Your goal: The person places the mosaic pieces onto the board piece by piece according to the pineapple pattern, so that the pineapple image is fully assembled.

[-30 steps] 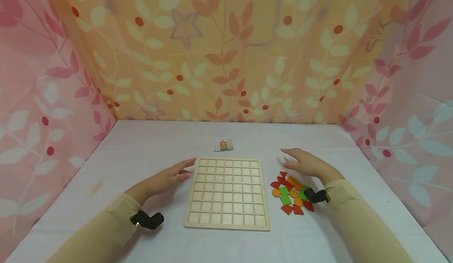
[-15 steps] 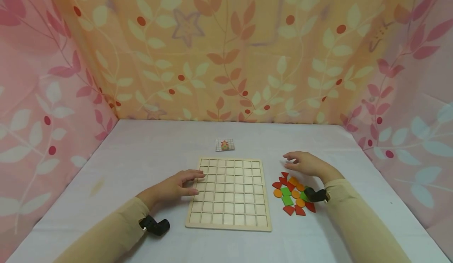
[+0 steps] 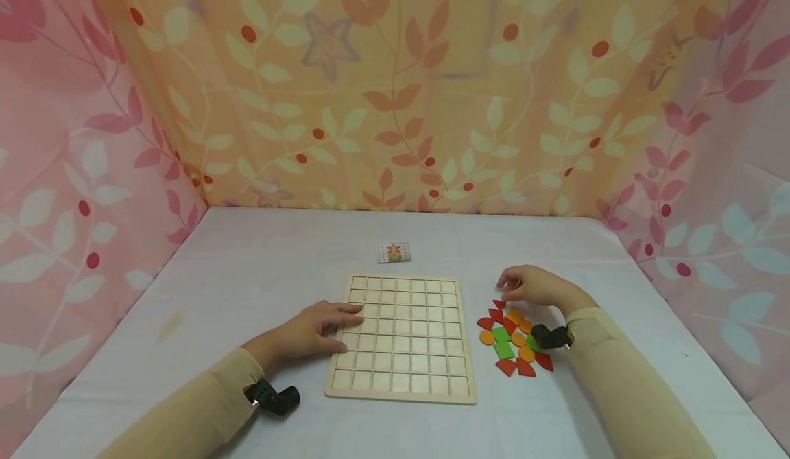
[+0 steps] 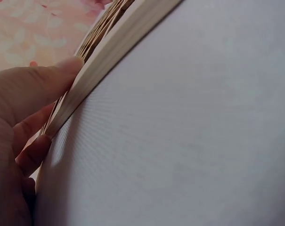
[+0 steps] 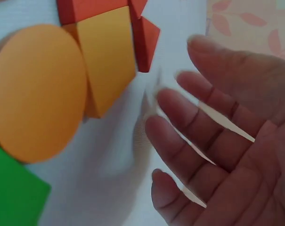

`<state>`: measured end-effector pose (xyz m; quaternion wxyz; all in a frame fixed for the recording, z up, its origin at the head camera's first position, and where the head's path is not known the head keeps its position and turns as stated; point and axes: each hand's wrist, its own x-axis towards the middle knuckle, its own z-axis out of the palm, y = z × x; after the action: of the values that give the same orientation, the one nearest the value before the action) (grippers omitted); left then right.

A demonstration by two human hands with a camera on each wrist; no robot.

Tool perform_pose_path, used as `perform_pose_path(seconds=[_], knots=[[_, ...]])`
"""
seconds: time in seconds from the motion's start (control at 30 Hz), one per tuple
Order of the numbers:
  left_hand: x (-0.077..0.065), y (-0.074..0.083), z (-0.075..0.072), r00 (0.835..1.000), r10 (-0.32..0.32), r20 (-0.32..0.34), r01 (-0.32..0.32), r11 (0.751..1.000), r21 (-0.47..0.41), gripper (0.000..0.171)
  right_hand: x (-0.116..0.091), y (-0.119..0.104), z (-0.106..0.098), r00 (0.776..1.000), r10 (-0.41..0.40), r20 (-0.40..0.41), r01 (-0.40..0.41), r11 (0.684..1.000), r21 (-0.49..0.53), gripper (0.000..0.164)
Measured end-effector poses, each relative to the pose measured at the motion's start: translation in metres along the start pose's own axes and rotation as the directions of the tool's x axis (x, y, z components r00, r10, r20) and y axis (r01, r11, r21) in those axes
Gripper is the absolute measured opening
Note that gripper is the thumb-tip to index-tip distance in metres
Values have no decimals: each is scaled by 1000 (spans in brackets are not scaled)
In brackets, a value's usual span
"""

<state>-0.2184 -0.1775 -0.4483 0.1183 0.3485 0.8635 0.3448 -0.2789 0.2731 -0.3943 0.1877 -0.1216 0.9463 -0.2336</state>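
Observation:
My left hand (image 3: 311, 330) rests on the left edge of a wooden grid board (image 3: 401, 344), with fingertips over its outer squares. In the left wrist view, the thumb (image 4: 43, 82) touches the board's rim (image 4: 104, 56). Beyond the board's right side, my right hand (image 3: 535, 285) hovers at the far edge of a cluster of coloured pieces, its fingers loosely bent and holding nothing. The right wrist view shows an orange disc (image 5: 38, 94), an orange square (image 5: 107, 59), a green piece (image 5: 15, 188) and a red piece (image 5: 146, 44) just apart from the fingers.
A small card (image 3: 393, 252) with a coloured picture on a grid lies behind the board. White cloth (image 3: 247, 267) covers the table. Patterned curtains (image 3: 395, 102) enclose its back and sides. Several red wedges (image 3: 526, 368) lie at the cluster's near side.
My left hand has moved right and toward me, from beside the board onto its left edge. The right hand has dipped slightly, its fingers bending more toward the pieces.

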Motion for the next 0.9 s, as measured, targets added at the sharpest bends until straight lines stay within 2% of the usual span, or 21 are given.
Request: perform_pose_path(seconds=[0.17,0.47,0.8,0.9], knots=[[-2,1,1,1000,13,-16,-13,1000,17,58,9,7,6,998,22,66,-27,997,77,15],[-2,0,1,1000,18,-22,-17,999,27,56,13,7,10,993,80,88,-89,990,112,15],[-1,1,1,999,41,-33,-40,999,21,55,15,9,8,993,34,115,-50,990,133,11],[-1,0,1,999,29,-32,-28,999,23,56,14,11,8,992,41,122,-59,987,147,13]])
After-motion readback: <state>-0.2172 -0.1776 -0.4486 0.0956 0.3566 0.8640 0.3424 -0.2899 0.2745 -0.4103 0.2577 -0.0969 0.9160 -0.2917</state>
